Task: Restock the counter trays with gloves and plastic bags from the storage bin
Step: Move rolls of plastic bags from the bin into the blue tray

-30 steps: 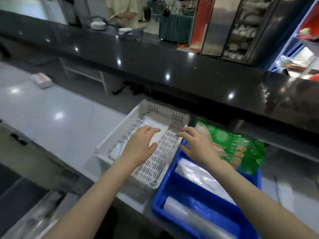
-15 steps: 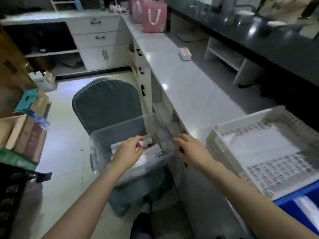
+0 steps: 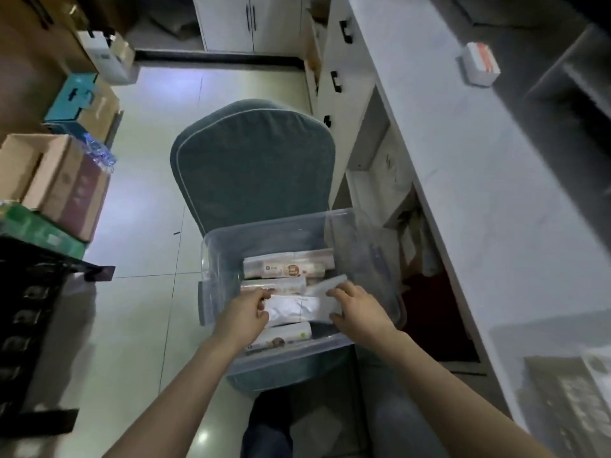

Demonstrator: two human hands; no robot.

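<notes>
A clear plastic storage bin (image 3: pixel 216 259) rests on the seat of a grey-green chair (image 3: pixel 254 160). Inside lie several wrapped packs, one with brown print (image 3: pixel 287 268) at the far side. Both hands reach into the bin. My left hand (image 3: pixel 246 314) and my right hand (image 3: pixel 355 307) grip the two ends of a white plastic pack (image 3: pixel 299 307) in the middle of the bin. Another printed pack (image 3: pixel 287 335) lies under it near the front wall.
A white counter (image 3: pixel 479 193) runs along the right, with a small white and red box (image 3: pixel 479 64) on it and a white tray (image 3: pixel 568 375) blurred at its near end. Cardboard boxes (image 3: pixel 62 186) stack on the left. Open cupboard space lies under the counter.
The view has swung from the counter trays left and down to the bin on the chair. Both hands have gone from the trays into the bin and closed on the white pack.
</notes>
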